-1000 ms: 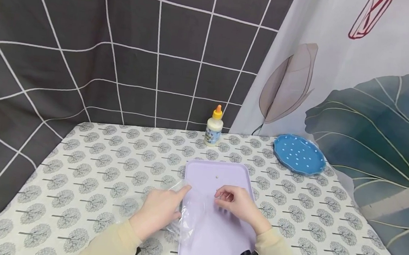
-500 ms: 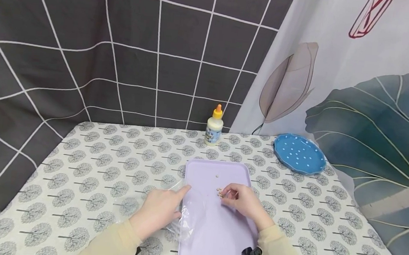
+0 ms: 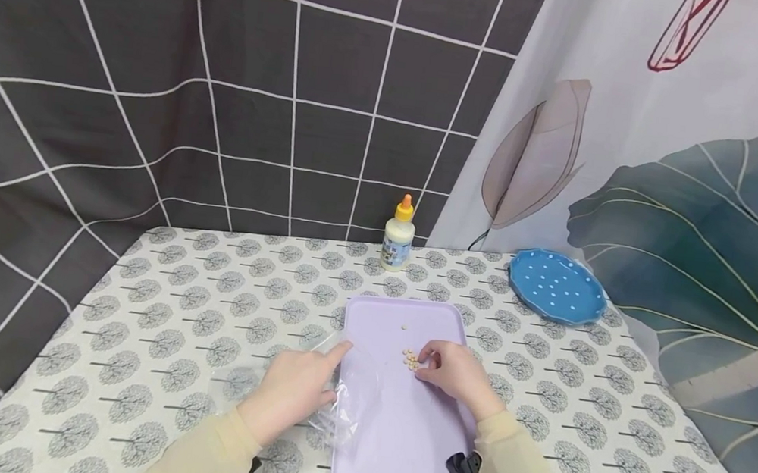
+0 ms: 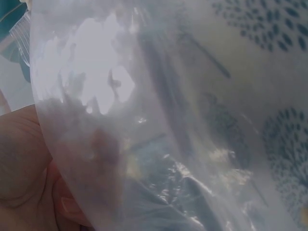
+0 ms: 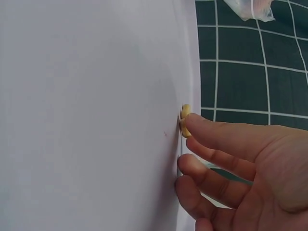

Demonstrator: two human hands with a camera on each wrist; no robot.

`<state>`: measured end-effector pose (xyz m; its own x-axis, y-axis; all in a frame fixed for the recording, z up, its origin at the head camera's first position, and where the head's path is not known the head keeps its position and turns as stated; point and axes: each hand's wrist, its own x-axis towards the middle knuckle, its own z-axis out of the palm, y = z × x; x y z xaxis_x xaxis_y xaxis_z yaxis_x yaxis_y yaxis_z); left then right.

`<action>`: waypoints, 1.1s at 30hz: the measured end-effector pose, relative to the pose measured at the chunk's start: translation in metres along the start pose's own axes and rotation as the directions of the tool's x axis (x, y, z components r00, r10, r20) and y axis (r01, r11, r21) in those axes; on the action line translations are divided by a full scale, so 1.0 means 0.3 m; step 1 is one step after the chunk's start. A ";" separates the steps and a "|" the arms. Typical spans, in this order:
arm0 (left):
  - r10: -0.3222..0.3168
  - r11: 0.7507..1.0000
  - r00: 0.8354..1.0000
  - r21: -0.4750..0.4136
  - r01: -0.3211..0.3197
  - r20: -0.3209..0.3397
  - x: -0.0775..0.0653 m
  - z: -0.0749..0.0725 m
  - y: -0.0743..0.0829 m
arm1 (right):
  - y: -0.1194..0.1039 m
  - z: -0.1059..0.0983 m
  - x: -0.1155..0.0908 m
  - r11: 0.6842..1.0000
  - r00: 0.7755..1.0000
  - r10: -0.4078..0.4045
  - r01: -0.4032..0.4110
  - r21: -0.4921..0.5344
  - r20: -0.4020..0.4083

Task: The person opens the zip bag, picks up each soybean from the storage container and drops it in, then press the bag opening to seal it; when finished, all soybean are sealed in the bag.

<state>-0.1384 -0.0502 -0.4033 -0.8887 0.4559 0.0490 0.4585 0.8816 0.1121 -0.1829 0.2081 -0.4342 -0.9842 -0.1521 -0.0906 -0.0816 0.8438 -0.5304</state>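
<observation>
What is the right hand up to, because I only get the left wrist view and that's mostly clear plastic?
Observer: In the head view, the right hand has its fingertips right by a cluster of tan bean-like pieces on a lilac tray.
Operator: Are all the pieces in that cluster?
Observer: No, a single piece sits apart, nearer the tray's far end.
Operator: And what's standing beyond the tray?
Observer: An upright squeeze bottle with a yellow cap and orange tip.
</observation>
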 end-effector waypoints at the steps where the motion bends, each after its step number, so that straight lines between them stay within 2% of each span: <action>1: 0.000 1.000 1.000 -0.001 0.000 0.000 0.000 -0.001 0.000 | -0.001 0.002 0.002 1.000 1.000 -0.004 0.004 -0.008 0.000; 13: 0.014 1.000 1.000 -0.007 -0.014 -0.025 -0.003 -0.003 -0.002 | -0.018 0.006 0.007 0.995 1.000 -0.015 0.015 -0.103 0.002; 18: 0.019 1.000 0.999 -0.007 -0.020 -0.038 -0.002 -0.004 -0.004 | -0.027 0.001 0.006 0.994 1.000 -0.026 0.025 -0.110 -0.004; 27: 0.006 1.000 1.000 -0.009 -0.006 -0.010 -0.006 -0.008 0.000 | -0.033 0.010 0.005 0.992 0.999 -0.045 0.045 -0.115 0.005; 33: 0.009 1.000 1.000 0.007 -0.009 -0.019 -0.008 -0.002 0.000 | -0.032 0.017 0.008 0.994 0.999 -0.034 0.034 -0.108 0.000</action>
<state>-0.1362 -0.0516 -0.4030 -0.8846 0.4613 0.0692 0.4663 0.8784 0.1052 -0.1837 0.1971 -0.4335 -0.9808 -0.1809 -0.0729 -0.1312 0.8887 -0.4394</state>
